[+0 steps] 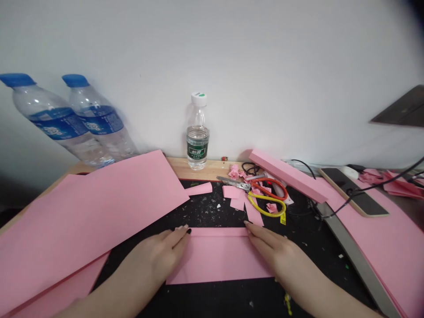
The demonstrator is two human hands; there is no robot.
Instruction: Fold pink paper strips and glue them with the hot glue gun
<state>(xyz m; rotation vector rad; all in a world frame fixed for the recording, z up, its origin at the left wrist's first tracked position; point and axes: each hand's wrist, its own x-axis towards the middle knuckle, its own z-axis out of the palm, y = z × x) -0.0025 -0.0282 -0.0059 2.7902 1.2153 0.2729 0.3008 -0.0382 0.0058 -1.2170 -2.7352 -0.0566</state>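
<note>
In front of me a pink sheet of paper (221, 260) lies on the black mat, with a narrow strip folded along its far edge. My left hand (162, 254) rests on the left end of that fold, its fingers stretched out flat. At the right end, my right hand (276, 247) presses on the same strip, its fingers also straight. Part of each hand's underside is hidden. Beyond the sheet lie scissors (267, 196) with one red and one yellow handle loop, among pink paper scraps (236, 201).
Large pink sheets (99, 207) lie at the left. Two blue-capped bottles (96, 119) lean by the wall, and a small water bottle (198, 137) stands upright. A folded pink paper bar (288, 174), a phone (354, 192) and black cables (391, 181) are at the right.
</note>
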